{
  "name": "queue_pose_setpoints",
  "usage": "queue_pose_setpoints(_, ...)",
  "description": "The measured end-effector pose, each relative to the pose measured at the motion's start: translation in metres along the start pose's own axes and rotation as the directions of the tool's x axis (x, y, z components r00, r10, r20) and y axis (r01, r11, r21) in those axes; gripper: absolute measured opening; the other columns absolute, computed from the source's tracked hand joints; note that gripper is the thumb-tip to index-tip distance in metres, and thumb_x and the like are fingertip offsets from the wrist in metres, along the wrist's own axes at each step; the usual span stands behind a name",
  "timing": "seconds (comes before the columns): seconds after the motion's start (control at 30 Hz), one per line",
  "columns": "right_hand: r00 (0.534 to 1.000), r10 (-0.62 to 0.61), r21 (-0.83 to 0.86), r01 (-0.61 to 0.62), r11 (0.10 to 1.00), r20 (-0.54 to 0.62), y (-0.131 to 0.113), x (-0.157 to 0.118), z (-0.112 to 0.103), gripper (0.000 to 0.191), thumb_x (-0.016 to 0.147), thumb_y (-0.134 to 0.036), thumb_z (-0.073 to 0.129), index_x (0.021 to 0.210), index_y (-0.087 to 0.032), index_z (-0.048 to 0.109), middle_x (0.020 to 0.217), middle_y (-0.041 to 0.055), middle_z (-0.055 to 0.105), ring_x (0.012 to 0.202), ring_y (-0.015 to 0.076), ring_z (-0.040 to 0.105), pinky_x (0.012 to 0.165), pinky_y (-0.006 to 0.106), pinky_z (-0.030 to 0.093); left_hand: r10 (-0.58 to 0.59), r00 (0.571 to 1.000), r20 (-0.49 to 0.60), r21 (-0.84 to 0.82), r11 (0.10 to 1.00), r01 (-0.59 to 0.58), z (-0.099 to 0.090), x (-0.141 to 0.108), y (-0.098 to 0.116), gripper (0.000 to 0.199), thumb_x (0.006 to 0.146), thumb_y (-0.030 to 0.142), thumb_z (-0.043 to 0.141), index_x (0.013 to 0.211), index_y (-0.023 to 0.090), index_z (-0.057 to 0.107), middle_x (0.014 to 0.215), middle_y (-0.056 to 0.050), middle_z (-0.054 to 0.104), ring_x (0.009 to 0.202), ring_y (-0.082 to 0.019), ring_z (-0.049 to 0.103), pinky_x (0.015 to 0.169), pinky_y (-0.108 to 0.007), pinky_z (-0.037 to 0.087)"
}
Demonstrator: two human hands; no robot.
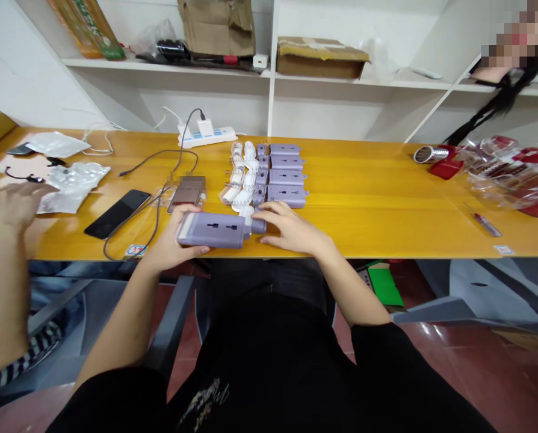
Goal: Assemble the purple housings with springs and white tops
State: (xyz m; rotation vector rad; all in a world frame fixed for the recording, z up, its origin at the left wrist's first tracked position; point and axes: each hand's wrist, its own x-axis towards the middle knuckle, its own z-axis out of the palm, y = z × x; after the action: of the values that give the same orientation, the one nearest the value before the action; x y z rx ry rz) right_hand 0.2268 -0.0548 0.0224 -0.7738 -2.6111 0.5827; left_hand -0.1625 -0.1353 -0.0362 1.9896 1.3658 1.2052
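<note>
Yellow tabletop (363, 198) | purple box (215, 232): long axis left-right | narrow end (259, 227) rightward

On the worktop's (368, 210) front edge I could read a red 3 on the left sticker (135, 250), its next digit blurred; the right sticker (503, 249) was illegible.

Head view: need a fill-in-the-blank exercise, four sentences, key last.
The left hand holds a case whose color is ____.
Large matching cases lined up on the table number ____.
The black phone lies to the ____ of that case.
The power strip is mostly ____.

Missing words: purple; four; left; white
</note>
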Motion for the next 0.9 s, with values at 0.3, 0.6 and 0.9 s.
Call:
queue_pose_setpoints(0.3,1.000,0.017,-0.028,-0.017,0.999,-0.017,0.005,-0.003,-0.009,0.030,0.108,-0.022,0.083,0.137,-0.029,0.085,0.150,0.0135,0.077,0.148,0.0391,0.070,0.133,0.065,0.060,-0.016,0.994,0.106,0.101,0.995,0.006,-0.013,-0.021,0.006,0.088,0.087,0.065,0.102,0.156,0.029,0.060,0.151,-0.015,0.074,0.136,-0.041,0.079,0.118,-0.058,0.069)
queue_pose_setpoints(0.6,0.999,0.049,0.000,-0.049,0.999,0.010,0.014,-0.009,-0.017,0.041,0.104,-0.023,0.088,0.144,-0.029,0.083,0.154,0.0134,0.076,0.153,0.0398,0.070,0.137,0.066,0.058,-0.010,0.996,0.090,0.211,0.977,-0.009,-0.030,-0.018,0.001,0.071,0.091,0.066,0.100,0.143,0.028,0.070,0.152,-0.015,0.075,0.145,-0.043,0.075,0.132,-0.067,0.062)
queue_pose_setpoints(0.9,0.989,0.142,-0.014,-0.141,0.990,0.042,0.010,-0.017,-0.025,0.043,0.094,-0.036,0.103,0.124,-0.027,0.075,0.146,0.0129,0.071,0.145,0.0411,0.071,0.129,0.063,0.061,0.021,0.997,0.069,0.311,0.949,-0.041,-0.030,-0.020,0.003,0.063,0.100,0.059,0.092,0.153,0.031,0.073,0.177,-0.016,0.064,0.170,-0.049,0.058,0.146,-0.078,0.041)
